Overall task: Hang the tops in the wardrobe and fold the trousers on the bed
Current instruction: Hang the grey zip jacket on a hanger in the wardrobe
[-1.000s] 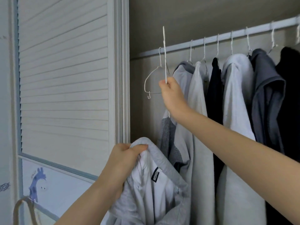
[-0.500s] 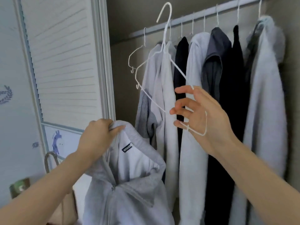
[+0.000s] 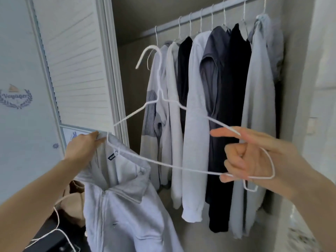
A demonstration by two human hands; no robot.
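White slats covered the wardrobe door (image 3: pixel 76 70) at the left, beside a pale panel printed with a small "Voyager" crest (image 3: pixel 16 96). Below them a tan bag (image 3: pixel 72 202) sat low in the corner, with another white wire hanger (image 3: pixel 54 231) lying on a dark surface near it. The left hand (image 3: pixel 81 146) pinched the collar of a light grey zip-up top (image 3: pixel 123 206), fingers (image 3: pixel 94 136) curled over the fabric edge, so the top hung open in front of the wardrobe, its dark neck label showing. A white wire hanger (image 3: pixel 158 104) stretched across the middle, hook upward and clear of the rail; its left end sat at the top's collar, just beside the left hand (whether it was inside the neck I could not tell). The right hand (image 3: pixel 254 157) held the hanger's right end, middle fingers curled in around the lower bar while the forefinger lay straight along the upper wire. Behind, the wardrobe rail (image 3: pixel 198 18) carried a row of hung tops (image 3: pixel 218 106) in pale grey, white, black and charcoal, sleeves hanging straight down, and one bare hanger at the row's left end.
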